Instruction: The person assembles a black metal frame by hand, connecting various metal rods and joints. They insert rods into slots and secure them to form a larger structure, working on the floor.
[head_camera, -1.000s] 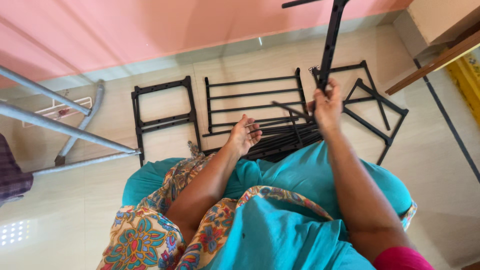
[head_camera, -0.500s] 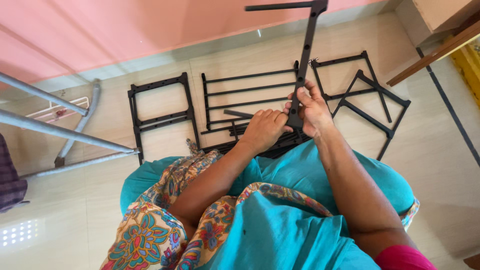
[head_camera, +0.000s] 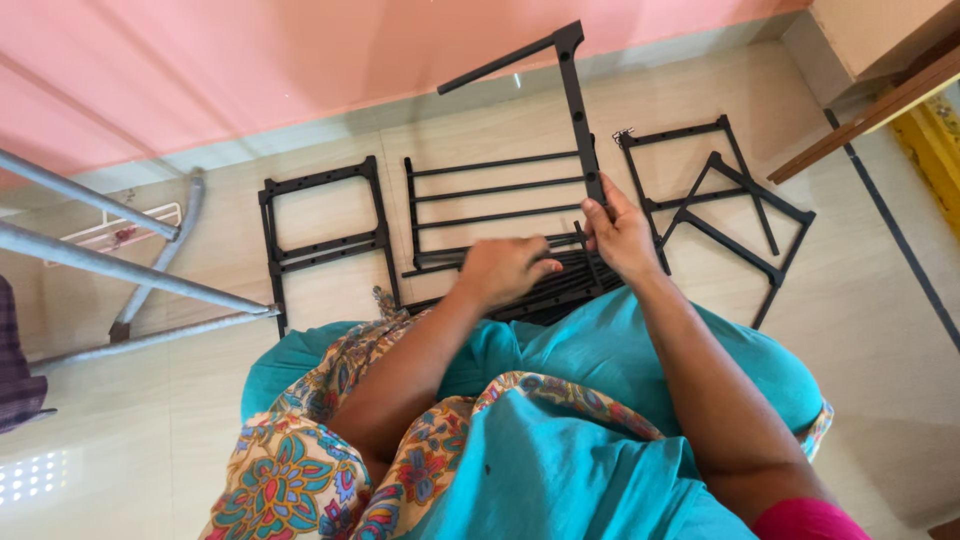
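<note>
My right hand (head_camera: 620, 235) grips a black metal side frame (head_camera: 572, 100) near its lower end and holds it upright; its top bar juts to the left. My left hand (head_camera: 505, 270) rests with curled fingers on a stack of black slatted rack pieces (head_camera: 560, 285) lying just past my knees. I cannot tell whether it grips a rod there. My lap is covered by teal cloth (head_camera: 600, 370) and a flowered fabric (head_camera: 300, 470).
Flat on the beige tile floor lie a black ladder-shaped frame (head_camera: 325, 245) at left, a barred shelf panel (head_camera: 490, 190) in the middle, and two crossed black frames (head_camera: 720, 205) at right. Grey metal tubes (head_camera: 120, 270) stand at left. A pink wall (head_camera: 300, 60) runs behind; wooden furniture (head_camera: 880, 40) at top right.
The upright black frame has moved left and lower in view with my right hand. My left hand has slid right onto the stacked pieces, close to the right hand.
</note>
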